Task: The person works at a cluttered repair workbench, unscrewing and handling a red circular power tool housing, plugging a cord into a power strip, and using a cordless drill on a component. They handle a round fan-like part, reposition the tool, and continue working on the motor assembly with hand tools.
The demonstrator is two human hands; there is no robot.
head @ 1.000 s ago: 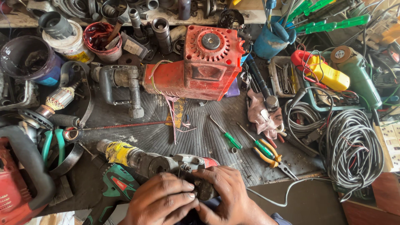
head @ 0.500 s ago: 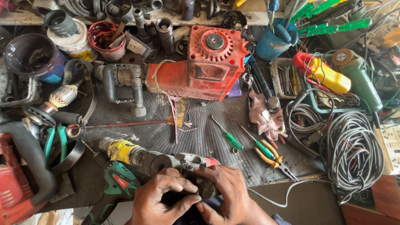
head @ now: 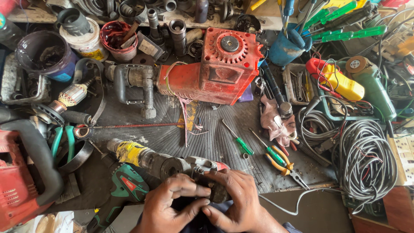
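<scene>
Black and greasy, a small motor part [head: 217,192] sits pinched between both hands at the near edge of the bench, touching the rear end of the yellow-wrapped rotary hammer [head: 166,162]. Since a second ago the left hand [head: 170,207] has curled tighter, fingers now folded over the part; the right hand [head: 239,198] stays clamped on it from the other side. The green-handled screwdriver [head: 236,140] lies untouched.

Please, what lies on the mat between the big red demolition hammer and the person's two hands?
In the head view, a loose bundle of thin wires lies there, below the red demolition hammer, on ribbed mat, above the left hand and right hand.
</scene>
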